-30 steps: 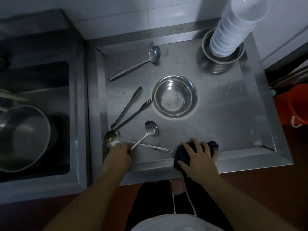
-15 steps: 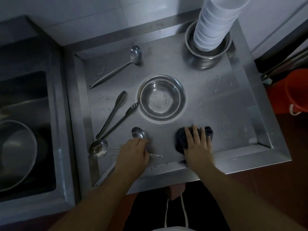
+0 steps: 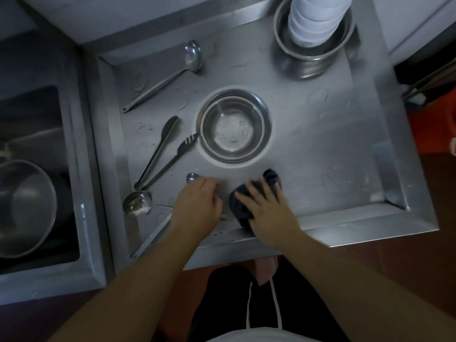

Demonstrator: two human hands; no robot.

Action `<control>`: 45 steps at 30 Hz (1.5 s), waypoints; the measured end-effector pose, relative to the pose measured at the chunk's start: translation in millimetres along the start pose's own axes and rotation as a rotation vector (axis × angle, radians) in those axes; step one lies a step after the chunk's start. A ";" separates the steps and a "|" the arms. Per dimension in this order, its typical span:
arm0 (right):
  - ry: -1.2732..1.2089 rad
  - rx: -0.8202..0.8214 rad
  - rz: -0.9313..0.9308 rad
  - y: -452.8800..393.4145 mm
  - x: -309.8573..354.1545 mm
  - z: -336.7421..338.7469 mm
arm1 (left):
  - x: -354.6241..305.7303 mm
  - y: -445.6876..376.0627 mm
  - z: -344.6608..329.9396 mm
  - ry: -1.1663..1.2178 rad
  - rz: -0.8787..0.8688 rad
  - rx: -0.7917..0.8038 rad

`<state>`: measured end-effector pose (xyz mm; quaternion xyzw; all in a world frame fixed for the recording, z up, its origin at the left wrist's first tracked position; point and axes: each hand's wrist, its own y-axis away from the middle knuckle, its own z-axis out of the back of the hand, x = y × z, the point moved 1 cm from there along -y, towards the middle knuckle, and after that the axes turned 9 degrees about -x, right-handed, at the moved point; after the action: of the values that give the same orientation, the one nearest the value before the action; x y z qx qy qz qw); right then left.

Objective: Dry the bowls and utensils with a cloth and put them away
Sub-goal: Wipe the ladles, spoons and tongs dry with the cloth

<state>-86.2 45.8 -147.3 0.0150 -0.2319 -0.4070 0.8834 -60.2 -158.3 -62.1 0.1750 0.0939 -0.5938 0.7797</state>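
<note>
My left hand (image 3: pixel 197 206) curls over a small spoon (image 3: pixel 192 177), its bowl poking out past my knuckles. My right hand (image 3: pixel 266 208), fingers spread, presses the dark cloth (image 3: pixel 243 211) flat on the counter (image 3: pixel 333 149). A steel bowl (image 3: pixel 234 128) sits just beyond both.

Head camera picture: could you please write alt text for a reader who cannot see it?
Seen from above, a person's left hand curls over a small ladle on a wet steel draining tray, while the right hand lies spread on a dark cloth. A steel bowl, tongs and two more ladles lie nearby; white bowls are stacked at the back.
</note>
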 end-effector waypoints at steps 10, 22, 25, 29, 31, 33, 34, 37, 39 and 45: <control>0.071 -0.039 -0.108 78.4 -72.9 22.9 | -54.3 -25.0 -22.7 0.005 -0.036 0.080; 0.208 -0.140 -0.342 82.3 -179.0 56.1 | -81.5 -55.9 -42.5 -0.035 -0.043 0.117; 0.207 -0.182 -0.287 26.6 -197.9 71.7 | -89.0 -57.1 -48.9 -0.020 -0.031 0.122; 0.199 -0.237 -0.286 -73.4 -216.3 95.5 | -99.9 -56.2 -52.4 -0.004 -0.013 0.054; 0.186 -0.246 -0.316 -100.4 -213.8 101.1 | -105.8 -57.5 -54.2 0.004 -0.022 0.040; 0.203 -0.227 -0.275 -95.0 -207.5 101.4 | -111.7 -60.2 -55.3 0.012 -0.021 0.045; 0.196 -0.209 -0.212 -80.7 -204.5 99.6 | -114.9 -62.6 -55.3 0.018 -0.016 0.051; 0.158 -0.093 0.012 -0.7 -204.8 89.6 | -126.2 -71.2 -55.8 0.044 -0.023 0.059; 0.186 0.026 0.089 54.4 -215.7 86.7 | -134.2 -77.1 -56.8 0.055 -0.030 0.065; 0.324 0.013 0.065 138.5 -269.5 113.9 | -151.7 -87.4 -62.0 0.073 -0.076 0.051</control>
<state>-186.9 352.5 -123.0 0.0785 -0.0894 -0.3689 0.9218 -182.3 -19.4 -79.6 0.2127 0.1135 -0.6187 0.7478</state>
